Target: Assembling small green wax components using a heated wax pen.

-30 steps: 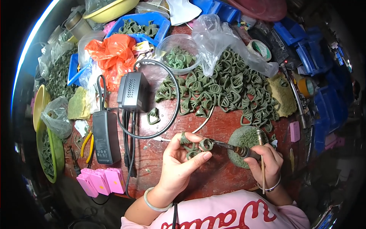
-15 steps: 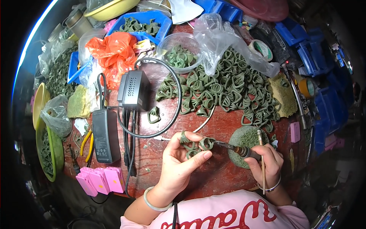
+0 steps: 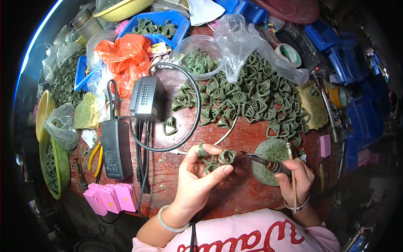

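Note:
My left hand point(image 3: 194, 178) is closed on a small cluster of dark green wax rings point(image 3: 227, 157), pinched between thumb and fingers above the table. In my right hand point(image 3: 298, 181) is a wax pen point(image 3: 275, 167) with a dark grip and a thin, bent metal tip. That tip points left and stands just apart from the nearest ring. A thin light-coloured stick point(image 3: 294, 195) is also held upright in the same hand, crossing the palm. Under the pen sits a round, rough green pad point(image 3: 262, 173).
A large heap of green rings point(image 3: 252, 96) spreads beyond my hands, with one loose ring point(image 3: 169, 126) apart. On the left stand a black box point(image 3: 147, 98) with looping cable, a black power adapter point(image 3: 116, 151) and pink blocks point(image 3: 126, 197). Blue bins point(image 3: 357, 117) line the right.
The pen tip has drawn back to the right from the held ring, leaving a small gap. My right hand shifted slightly right; the left hand is nearly still.

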The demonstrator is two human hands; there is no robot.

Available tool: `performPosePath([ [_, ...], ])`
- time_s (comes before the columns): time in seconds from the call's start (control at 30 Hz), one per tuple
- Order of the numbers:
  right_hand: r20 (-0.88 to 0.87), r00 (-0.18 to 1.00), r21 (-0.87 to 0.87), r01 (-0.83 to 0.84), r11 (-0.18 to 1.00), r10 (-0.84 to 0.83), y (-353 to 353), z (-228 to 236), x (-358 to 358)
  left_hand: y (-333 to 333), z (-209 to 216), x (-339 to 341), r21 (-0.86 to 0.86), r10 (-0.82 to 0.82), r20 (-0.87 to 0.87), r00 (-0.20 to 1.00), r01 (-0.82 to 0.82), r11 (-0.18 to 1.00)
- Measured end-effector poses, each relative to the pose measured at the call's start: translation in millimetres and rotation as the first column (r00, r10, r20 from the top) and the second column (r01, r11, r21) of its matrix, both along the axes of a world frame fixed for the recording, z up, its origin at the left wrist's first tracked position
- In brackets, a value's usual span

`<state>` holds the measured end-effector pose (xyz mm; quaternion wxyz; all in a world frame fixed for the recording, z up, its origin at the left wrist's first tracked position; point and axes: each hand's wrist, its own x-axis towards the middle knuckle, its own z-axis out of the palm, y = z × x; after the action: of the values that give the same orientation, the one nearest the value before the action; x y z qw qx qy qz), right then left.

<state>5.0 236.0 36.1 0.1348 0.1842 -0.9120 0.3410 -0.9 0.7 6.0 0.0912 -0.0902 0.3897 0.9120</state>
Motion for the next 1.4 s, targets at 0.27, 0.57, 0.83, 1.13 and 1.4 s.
performPosePath([
  [0.27,0.041,0.999,0.091,-0.009,0.996,0.005,-6.1,6.5,1.3,0.3,1.9,0.4,0.01,-0.029,0.061,0.998,0.029,1.0],
  [0.57,0.039,0.999,0.101,-0.013,0.995,0.01,-6.6,5.7,1.3,0.5,1.8,0.2,-0.014,-0.042,0.068,0.997,0.043,0.999],
  [0.83,0.037,0.999,0.109,-0.018,0.994,0.014,-7.5,5.5,0.8,0.7,1.3,-0.3,-0.011,-0.027,0.052,0.998,0.028,1.0],
  [1.13,0.019,1.0,0.062,-0.007,0.998,0.005,-6.7,1.9,2.2,0.1,0.5,0.3,0.009,-0.027,0.064,0.998,0.026,1.0],
  [1.4,0.046,0.999,0.103,-0.021,0.994,0.016,-6.9,5.3,0.9,-0.9,3.9,0.1,-0.003,-0.05,0.077,0.996,0.05,0.999],
])
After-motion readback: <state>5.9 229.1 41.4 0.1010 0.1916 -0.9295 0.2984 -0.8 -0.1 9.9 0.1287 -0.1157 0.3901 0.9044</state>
